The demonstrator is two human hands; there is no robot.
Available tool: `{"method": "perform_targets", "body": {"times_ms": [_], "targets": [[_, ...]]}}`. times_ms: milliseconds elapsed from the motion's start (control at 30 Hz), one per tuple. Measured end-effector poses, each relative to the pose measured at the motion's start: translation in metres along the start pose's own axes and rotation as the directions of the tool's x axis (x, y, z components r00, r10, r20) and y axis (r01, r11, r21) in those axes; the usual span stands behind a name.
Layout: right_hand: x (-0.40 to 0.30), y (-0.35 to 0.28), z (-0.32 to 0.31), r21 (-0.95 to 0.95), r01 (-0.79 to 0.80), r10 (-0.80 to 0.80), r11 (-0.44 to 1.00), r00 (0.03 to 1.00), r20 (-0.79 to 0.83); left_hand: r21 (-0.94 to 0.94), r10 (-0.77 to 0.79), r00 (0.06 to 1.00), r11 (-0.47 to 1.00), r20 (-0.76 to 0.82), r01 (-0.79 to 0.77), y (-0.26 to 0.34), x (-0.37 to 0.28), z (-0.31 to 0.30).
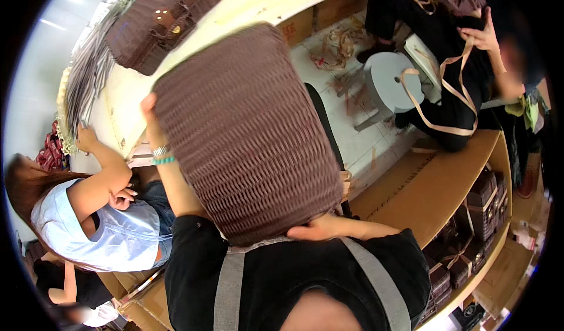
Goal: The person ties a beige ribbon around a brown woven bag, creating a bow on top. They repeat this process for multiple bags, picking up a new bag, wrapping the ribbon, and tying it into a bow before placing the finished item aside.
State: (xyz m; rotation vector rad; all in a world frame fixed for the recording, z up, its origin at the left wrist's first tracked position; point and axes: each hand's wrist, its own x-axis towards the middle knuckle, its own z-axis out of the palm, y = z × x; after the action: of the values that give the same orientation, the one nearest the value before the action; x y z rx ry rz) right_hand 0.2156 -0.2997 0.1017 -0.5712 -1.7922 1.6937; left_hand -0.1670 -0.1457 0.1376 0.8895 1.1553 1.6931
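Note:
A large brown woven wicker basket or hamper (251, 132) fills the middle of the view, its flat ribbed face towards me. My left hand (152, 115) grips its left edge, thumb showing at the upper corner; a silver bracelet and a turquoise bead bracelet circle that wrist. Along the lower right edge lies my right hand (315, 227), its thumb on the wicker and the other fingers hidden. The basket is tilted and held close to my chest. What lies behind or inside it cannot be seen.
Another brown wicker hamper (163, 22) with metal clasps sits on the pale table (246, 0). At left, a person reaches towards a bundle of grey strips (88, 71). At right, a person holds beige ribbon (458, 66) beside a grey stool (392, 82). An open cardboard box (423, 177) contains ribbon-tied wicker hampers.

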Motion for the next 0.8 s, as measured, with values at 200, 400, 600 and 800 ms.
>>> {"method": "perform_targets", "body": {"times_ms": [200, 400, 600, 800], "targets": [[0.013, 0.040, 0.020, 0.382, -0.392, 0.147, 0.837, 0.834, 0.532, 0.635, -0.491, 0.707, 0.769, 0.508, 0.077, -0.065, 0.052, 0.154], [0.044, -0.036, -0.134, 0.168, -0.010, 0.051, 0.986, 0.969, -0.243, 0.849, -0.283, 0.911, 0.514, 0.302, -0.122, -0.077, -0.027, 0.083], [0.170, 0.082, -0.273, -0.127, -0.191, 0.115, 0.973, 0.885, -0.450, 0.631, -0.636, 0.765, 0.636, 0.101, 0.444, -0.088, -0.216, 0.048], [0.193, 0.091, -0.235, 0.037, -0.278, 0.212, 0.960, 0.630, -0.747, 0.432, -0.351, 0.932, 0.830, -0.086, 0.352, -0.093, -0.120, 0.030]]}}
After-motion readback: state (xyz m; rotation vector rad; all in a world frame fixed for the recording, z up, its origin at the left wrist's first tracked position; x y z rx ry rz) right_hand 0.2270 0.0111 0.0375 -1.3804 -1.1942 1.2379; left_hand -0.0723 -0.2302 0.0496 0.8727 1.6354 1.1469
